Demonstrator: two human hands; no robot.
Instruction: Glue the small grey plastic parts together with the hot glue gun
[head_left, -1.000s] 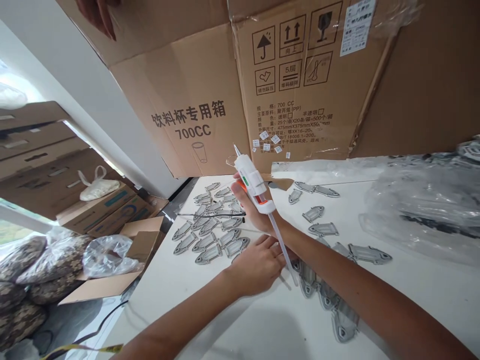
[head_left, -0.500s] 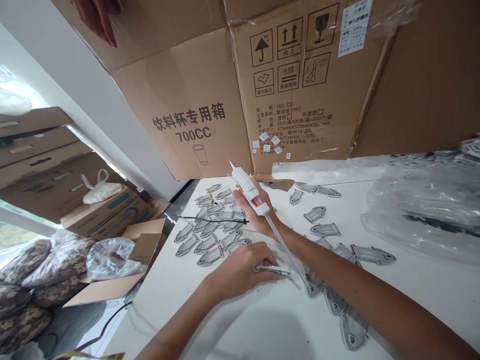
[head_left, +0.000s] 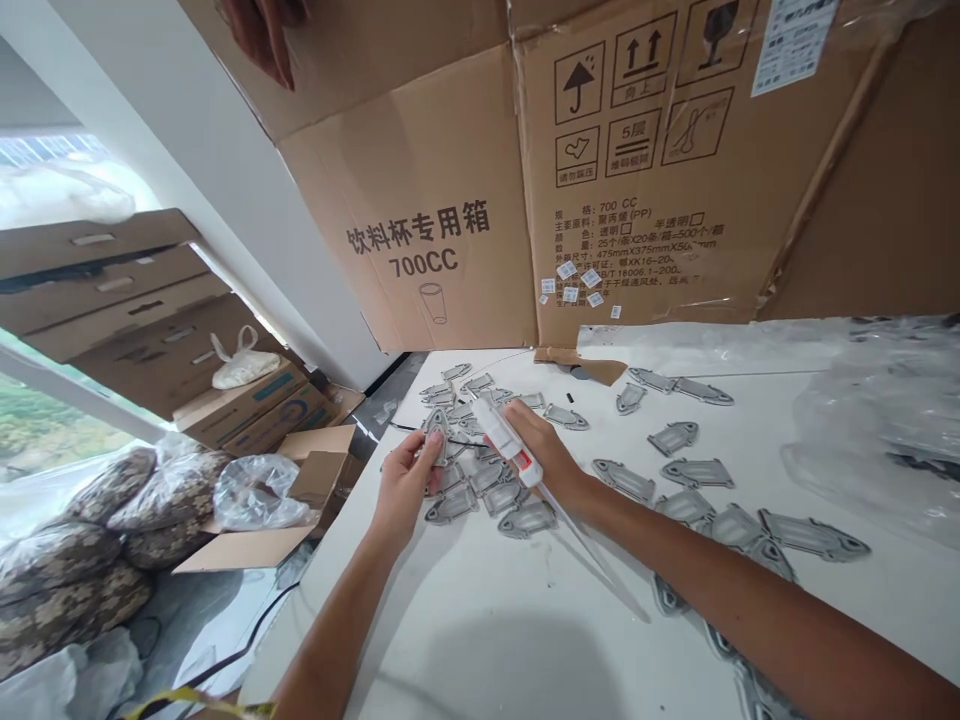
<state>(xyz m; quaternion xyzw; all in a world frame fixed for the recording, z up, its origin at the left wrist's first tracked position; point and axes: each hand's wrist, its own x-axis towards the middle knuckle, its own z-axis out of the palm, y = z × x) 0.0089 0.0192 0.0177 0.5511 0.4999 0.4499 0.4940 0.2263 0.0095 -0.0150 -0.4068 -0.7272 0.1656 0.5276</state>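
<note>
My right hand [head_left: 551, 455] is wrapped round a white hot glue gun [head_left: 504, 432], its nozzle pointing up and to the left and a long translucent glue stick [head_left: 592, 555] trailing from its back. At the left, my left hand [head_left: 405, 480] pinches one grey pointed plastic piece [head_left: 435, 432] between thumb and fingers, tilted up over the others. Several matching grey pieces [head_left: 450, 505] lie spread beneath and between both hands. A thin black cord [head_left: 409, 428] runs among them. More such pieces [head_left: 694, 472] lie to the right, some partly hidden by my right forearm.
A large cardboard box [head_left: 450, 150] stands along the back of the white table [head_left: 465, 610]. Clear plastic film [head_left: 877, 430] is heaped at the right. On the floor at left are an open carton [head_left: 247, 550], stacked boxes [head_left: 255, 410] and camouflage-patterned bundles [head_left: 60, 560].
My left hand has moved from the table's middle up and left to the pile, where it holds a piece upright. The glue gun is lower in view, and the view has turned left.
</note>
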